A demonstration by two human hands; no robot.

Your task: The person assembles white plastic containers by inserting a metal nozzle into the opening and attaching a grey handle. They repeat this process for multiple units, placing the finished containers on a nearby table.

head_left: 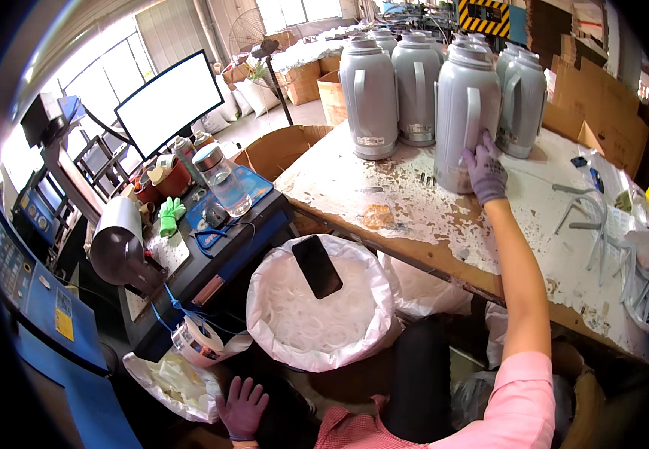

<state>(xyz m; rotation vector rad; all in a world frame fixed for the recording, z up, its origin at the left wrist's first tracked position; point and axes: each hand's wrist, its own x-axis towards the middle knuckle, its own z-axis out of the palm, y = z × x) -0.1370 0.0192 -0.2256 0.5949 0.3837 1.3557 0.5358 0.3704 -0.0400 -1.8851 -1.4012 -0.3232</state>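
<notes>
My right hand [485,173], in a purple-grey glove, reaches across the worktable and touches the lower side of a grey vacuum-flask body [459,127], just below its handle. Its fingers are stretched along the surface, not wrapped round it. That flask stands upright at the front of a group; another grey flask [370,105] is on its left, and one more [520,108] on its right. Low at my left, my gloved left hand [243,410] holds nothing, its fingers spread, beside a white bag [208,389] with pale pieces in it.
A white-lined tub [261,329] of clear rings has a black phone [317,266] lying on it. Loose grey handles [583,209] lie on the worktable [407,243] at right. A tape roll [197,340], water bottle [223,183] and monitor [169,103] are on the left.
</notes>
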